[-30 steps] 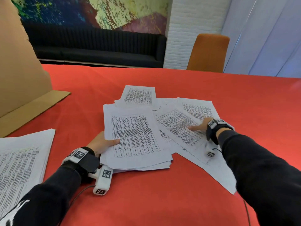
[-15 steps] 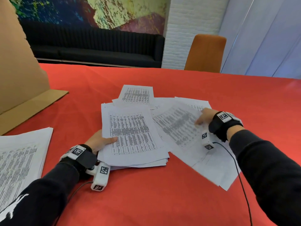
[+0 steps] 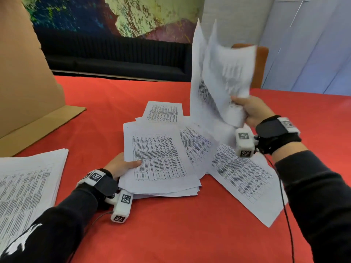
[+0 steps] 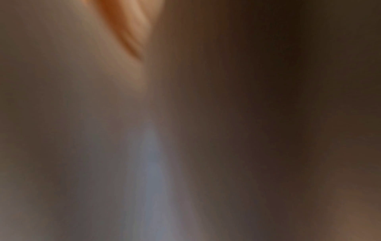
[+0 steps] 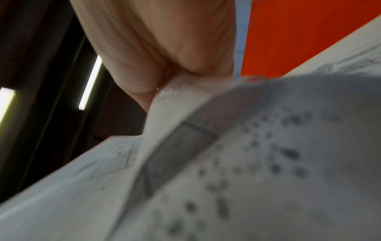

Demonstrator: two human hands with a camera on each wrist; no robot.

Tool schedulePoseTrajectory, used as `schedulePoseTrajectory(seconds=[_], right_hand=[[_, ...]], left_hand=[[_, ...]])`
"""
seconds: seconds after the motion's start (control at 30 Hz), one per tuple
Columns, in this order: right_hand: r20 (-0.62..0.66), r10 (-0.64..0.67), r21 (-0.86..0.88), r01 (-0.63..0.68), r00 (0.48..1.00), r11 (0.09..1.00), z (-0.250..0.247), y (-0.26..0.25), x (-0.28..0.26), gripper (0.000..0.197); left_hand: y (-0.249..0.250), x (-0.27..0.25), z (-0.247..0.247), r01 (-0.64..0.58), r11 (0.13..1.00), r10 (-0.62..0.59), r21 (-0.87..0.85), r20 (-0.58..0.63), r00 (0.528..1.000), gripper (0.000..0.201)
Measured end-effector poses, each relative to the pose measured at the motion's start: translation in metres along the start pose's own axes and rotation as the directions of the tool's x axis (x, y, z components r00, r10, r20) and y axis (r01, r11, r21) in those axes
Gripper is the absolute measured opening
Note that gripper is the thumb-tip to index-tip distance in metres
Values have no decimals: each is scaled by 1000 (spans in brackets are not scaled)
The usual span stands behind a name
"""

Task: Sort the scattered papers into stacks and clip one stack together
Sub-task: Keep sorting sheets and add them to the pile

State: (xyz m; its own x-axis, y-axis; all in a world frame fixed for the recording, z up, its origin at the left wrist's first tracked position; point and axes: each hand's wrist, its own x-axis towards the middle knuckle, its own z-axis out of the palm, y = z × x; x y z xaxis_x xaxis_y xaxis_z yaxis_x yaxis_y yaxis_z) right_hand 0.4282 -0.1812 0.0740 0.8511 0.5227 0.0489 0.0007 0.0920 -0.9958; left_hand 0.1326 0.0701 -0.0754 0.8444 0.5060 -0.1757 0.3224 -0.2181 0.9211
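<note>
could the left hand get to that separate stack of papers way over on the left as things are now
Probably yes. The left hand only grips the middle pile, and bare red table lies between it and the left stack.

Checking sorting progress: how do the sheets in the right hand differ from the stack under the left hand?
The sheets in the right hand stand raised, curled and blurred; the stack under the left hand lies flat on the red table. The right hand grips its sheets; the left hand holds its stack's edge. Both bear printed tables.
</note>
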Motion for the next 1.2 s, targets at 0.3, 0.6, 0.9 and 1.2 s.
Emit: schedulePoseTrajectory(seconds=[0.3,0.6,0.9,1.2], right_hand=[[36,327,-488,-269,944,830,66,142,16,85],[188,348,-745,-97,919,660,97,125,-33,96],[272,-34,-54,51,962,997,116,18,-60,89],[345,-247,27,253,906,967,122,-17,-71,38]], left_hand=[[-3,5,0,165,868,-217,-469,-60,974,68],[9,-9,-8,-22,960,-15,-280,-129,992,41],[106,-45,-35,-581,758,464,-295,-382,799,47],[142,-49,-54,-665,745,557,-50,-501,662,39]])
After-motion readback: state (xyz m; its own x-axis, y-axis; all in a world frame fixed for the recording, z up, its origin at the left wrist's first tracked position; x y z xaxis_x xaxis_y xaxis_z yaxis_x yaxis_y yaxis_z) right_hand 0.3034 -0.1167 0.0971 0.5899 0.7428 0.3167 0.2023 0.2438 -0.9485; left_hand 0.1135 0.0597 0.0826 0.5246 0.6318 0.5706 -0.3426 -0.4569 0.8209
